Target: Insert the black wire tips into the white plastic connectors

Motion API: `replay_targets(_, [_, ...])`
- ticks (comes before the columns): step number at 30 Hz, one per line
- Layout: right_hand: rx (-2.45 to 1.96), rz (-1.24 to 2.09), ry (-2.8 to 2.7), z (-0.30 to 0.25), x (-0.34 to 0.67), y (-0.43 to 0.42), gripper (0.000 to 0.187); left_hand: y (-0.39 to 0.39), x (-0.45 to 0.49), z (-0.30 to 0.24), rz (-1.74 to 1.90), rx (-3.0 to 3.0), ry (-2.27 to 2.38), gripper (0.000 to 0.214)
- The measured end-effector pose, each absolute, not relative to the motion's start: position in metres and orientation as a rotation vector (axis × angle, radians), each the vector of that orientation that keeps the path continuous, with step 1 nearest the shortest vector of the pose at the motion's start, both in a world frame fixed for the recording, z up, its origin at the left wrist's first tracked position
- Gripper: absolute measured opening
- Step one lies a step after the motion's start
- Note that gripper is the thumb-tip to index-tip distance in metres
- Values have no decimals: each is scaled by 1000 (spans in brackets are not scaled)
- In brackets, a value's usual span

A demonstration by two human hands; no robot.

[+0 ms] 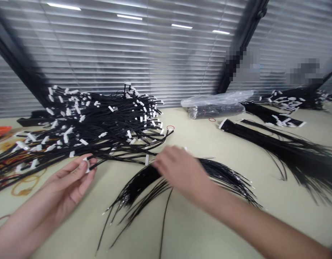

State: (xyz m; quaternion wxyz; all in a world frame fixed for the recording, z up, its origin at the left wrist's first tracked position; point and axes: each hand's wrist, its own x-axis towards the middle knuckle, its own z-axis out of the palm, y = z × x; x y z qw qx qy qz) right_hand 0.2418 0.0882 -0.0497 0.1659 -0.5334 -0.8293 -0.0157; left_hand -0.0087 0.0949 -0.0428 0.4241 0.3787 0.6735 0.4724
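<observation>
In the head view, open room is seen on the pale table (203, 233) in front of the black wire bundle (140, 181); behind it, space is limited by the pile of connector cables (101, 120) along the blinds (166, 64). The bundle is bent like an arch — its long axis runs left to right, with loose ends pointed toward the near side. A white connector (87, 166) is pinched between thumb and fingers of the left hand (70, 180), palm turned up. The right hand (179, 169) is placed over the bundle's middle, fingers curled downward — blurred, so whether wire is gripped cannot be told.
</observation>
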Motion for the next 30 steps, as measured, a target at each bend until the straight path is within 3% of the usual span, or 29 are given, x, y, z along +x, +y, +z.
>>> replay_targets(3, [-1916,-119,-2074,-38,280,110,32,90,-3,-36,1252,590,1475,18])
replay_targets(6, [-2059,149,-2083,-40,305,124,40,85,0,-36,1217,562,1411,20])
replay_targets(9, [-2028,323,-2133,-51,309,130,34,83,-4,-42,1142,701,1359,20])
replay_targets(13, [-2033,297,-2027,-58,303,133,21,85,-11,-51,1153,832,1319,38])
replay_targets(19, [-1842,275,-1791,-51,310,139,14,87,-13,-48,1245,806,1313,40])
replay_targets(25, [-1560,300,-1638,-44,313,138,22,87,-9,-41,1375,712,1279,27])
replay_targets(30, [-1277,580,-1584,-39,310,136,27,90,-8,-41,1411,616,1315,21])
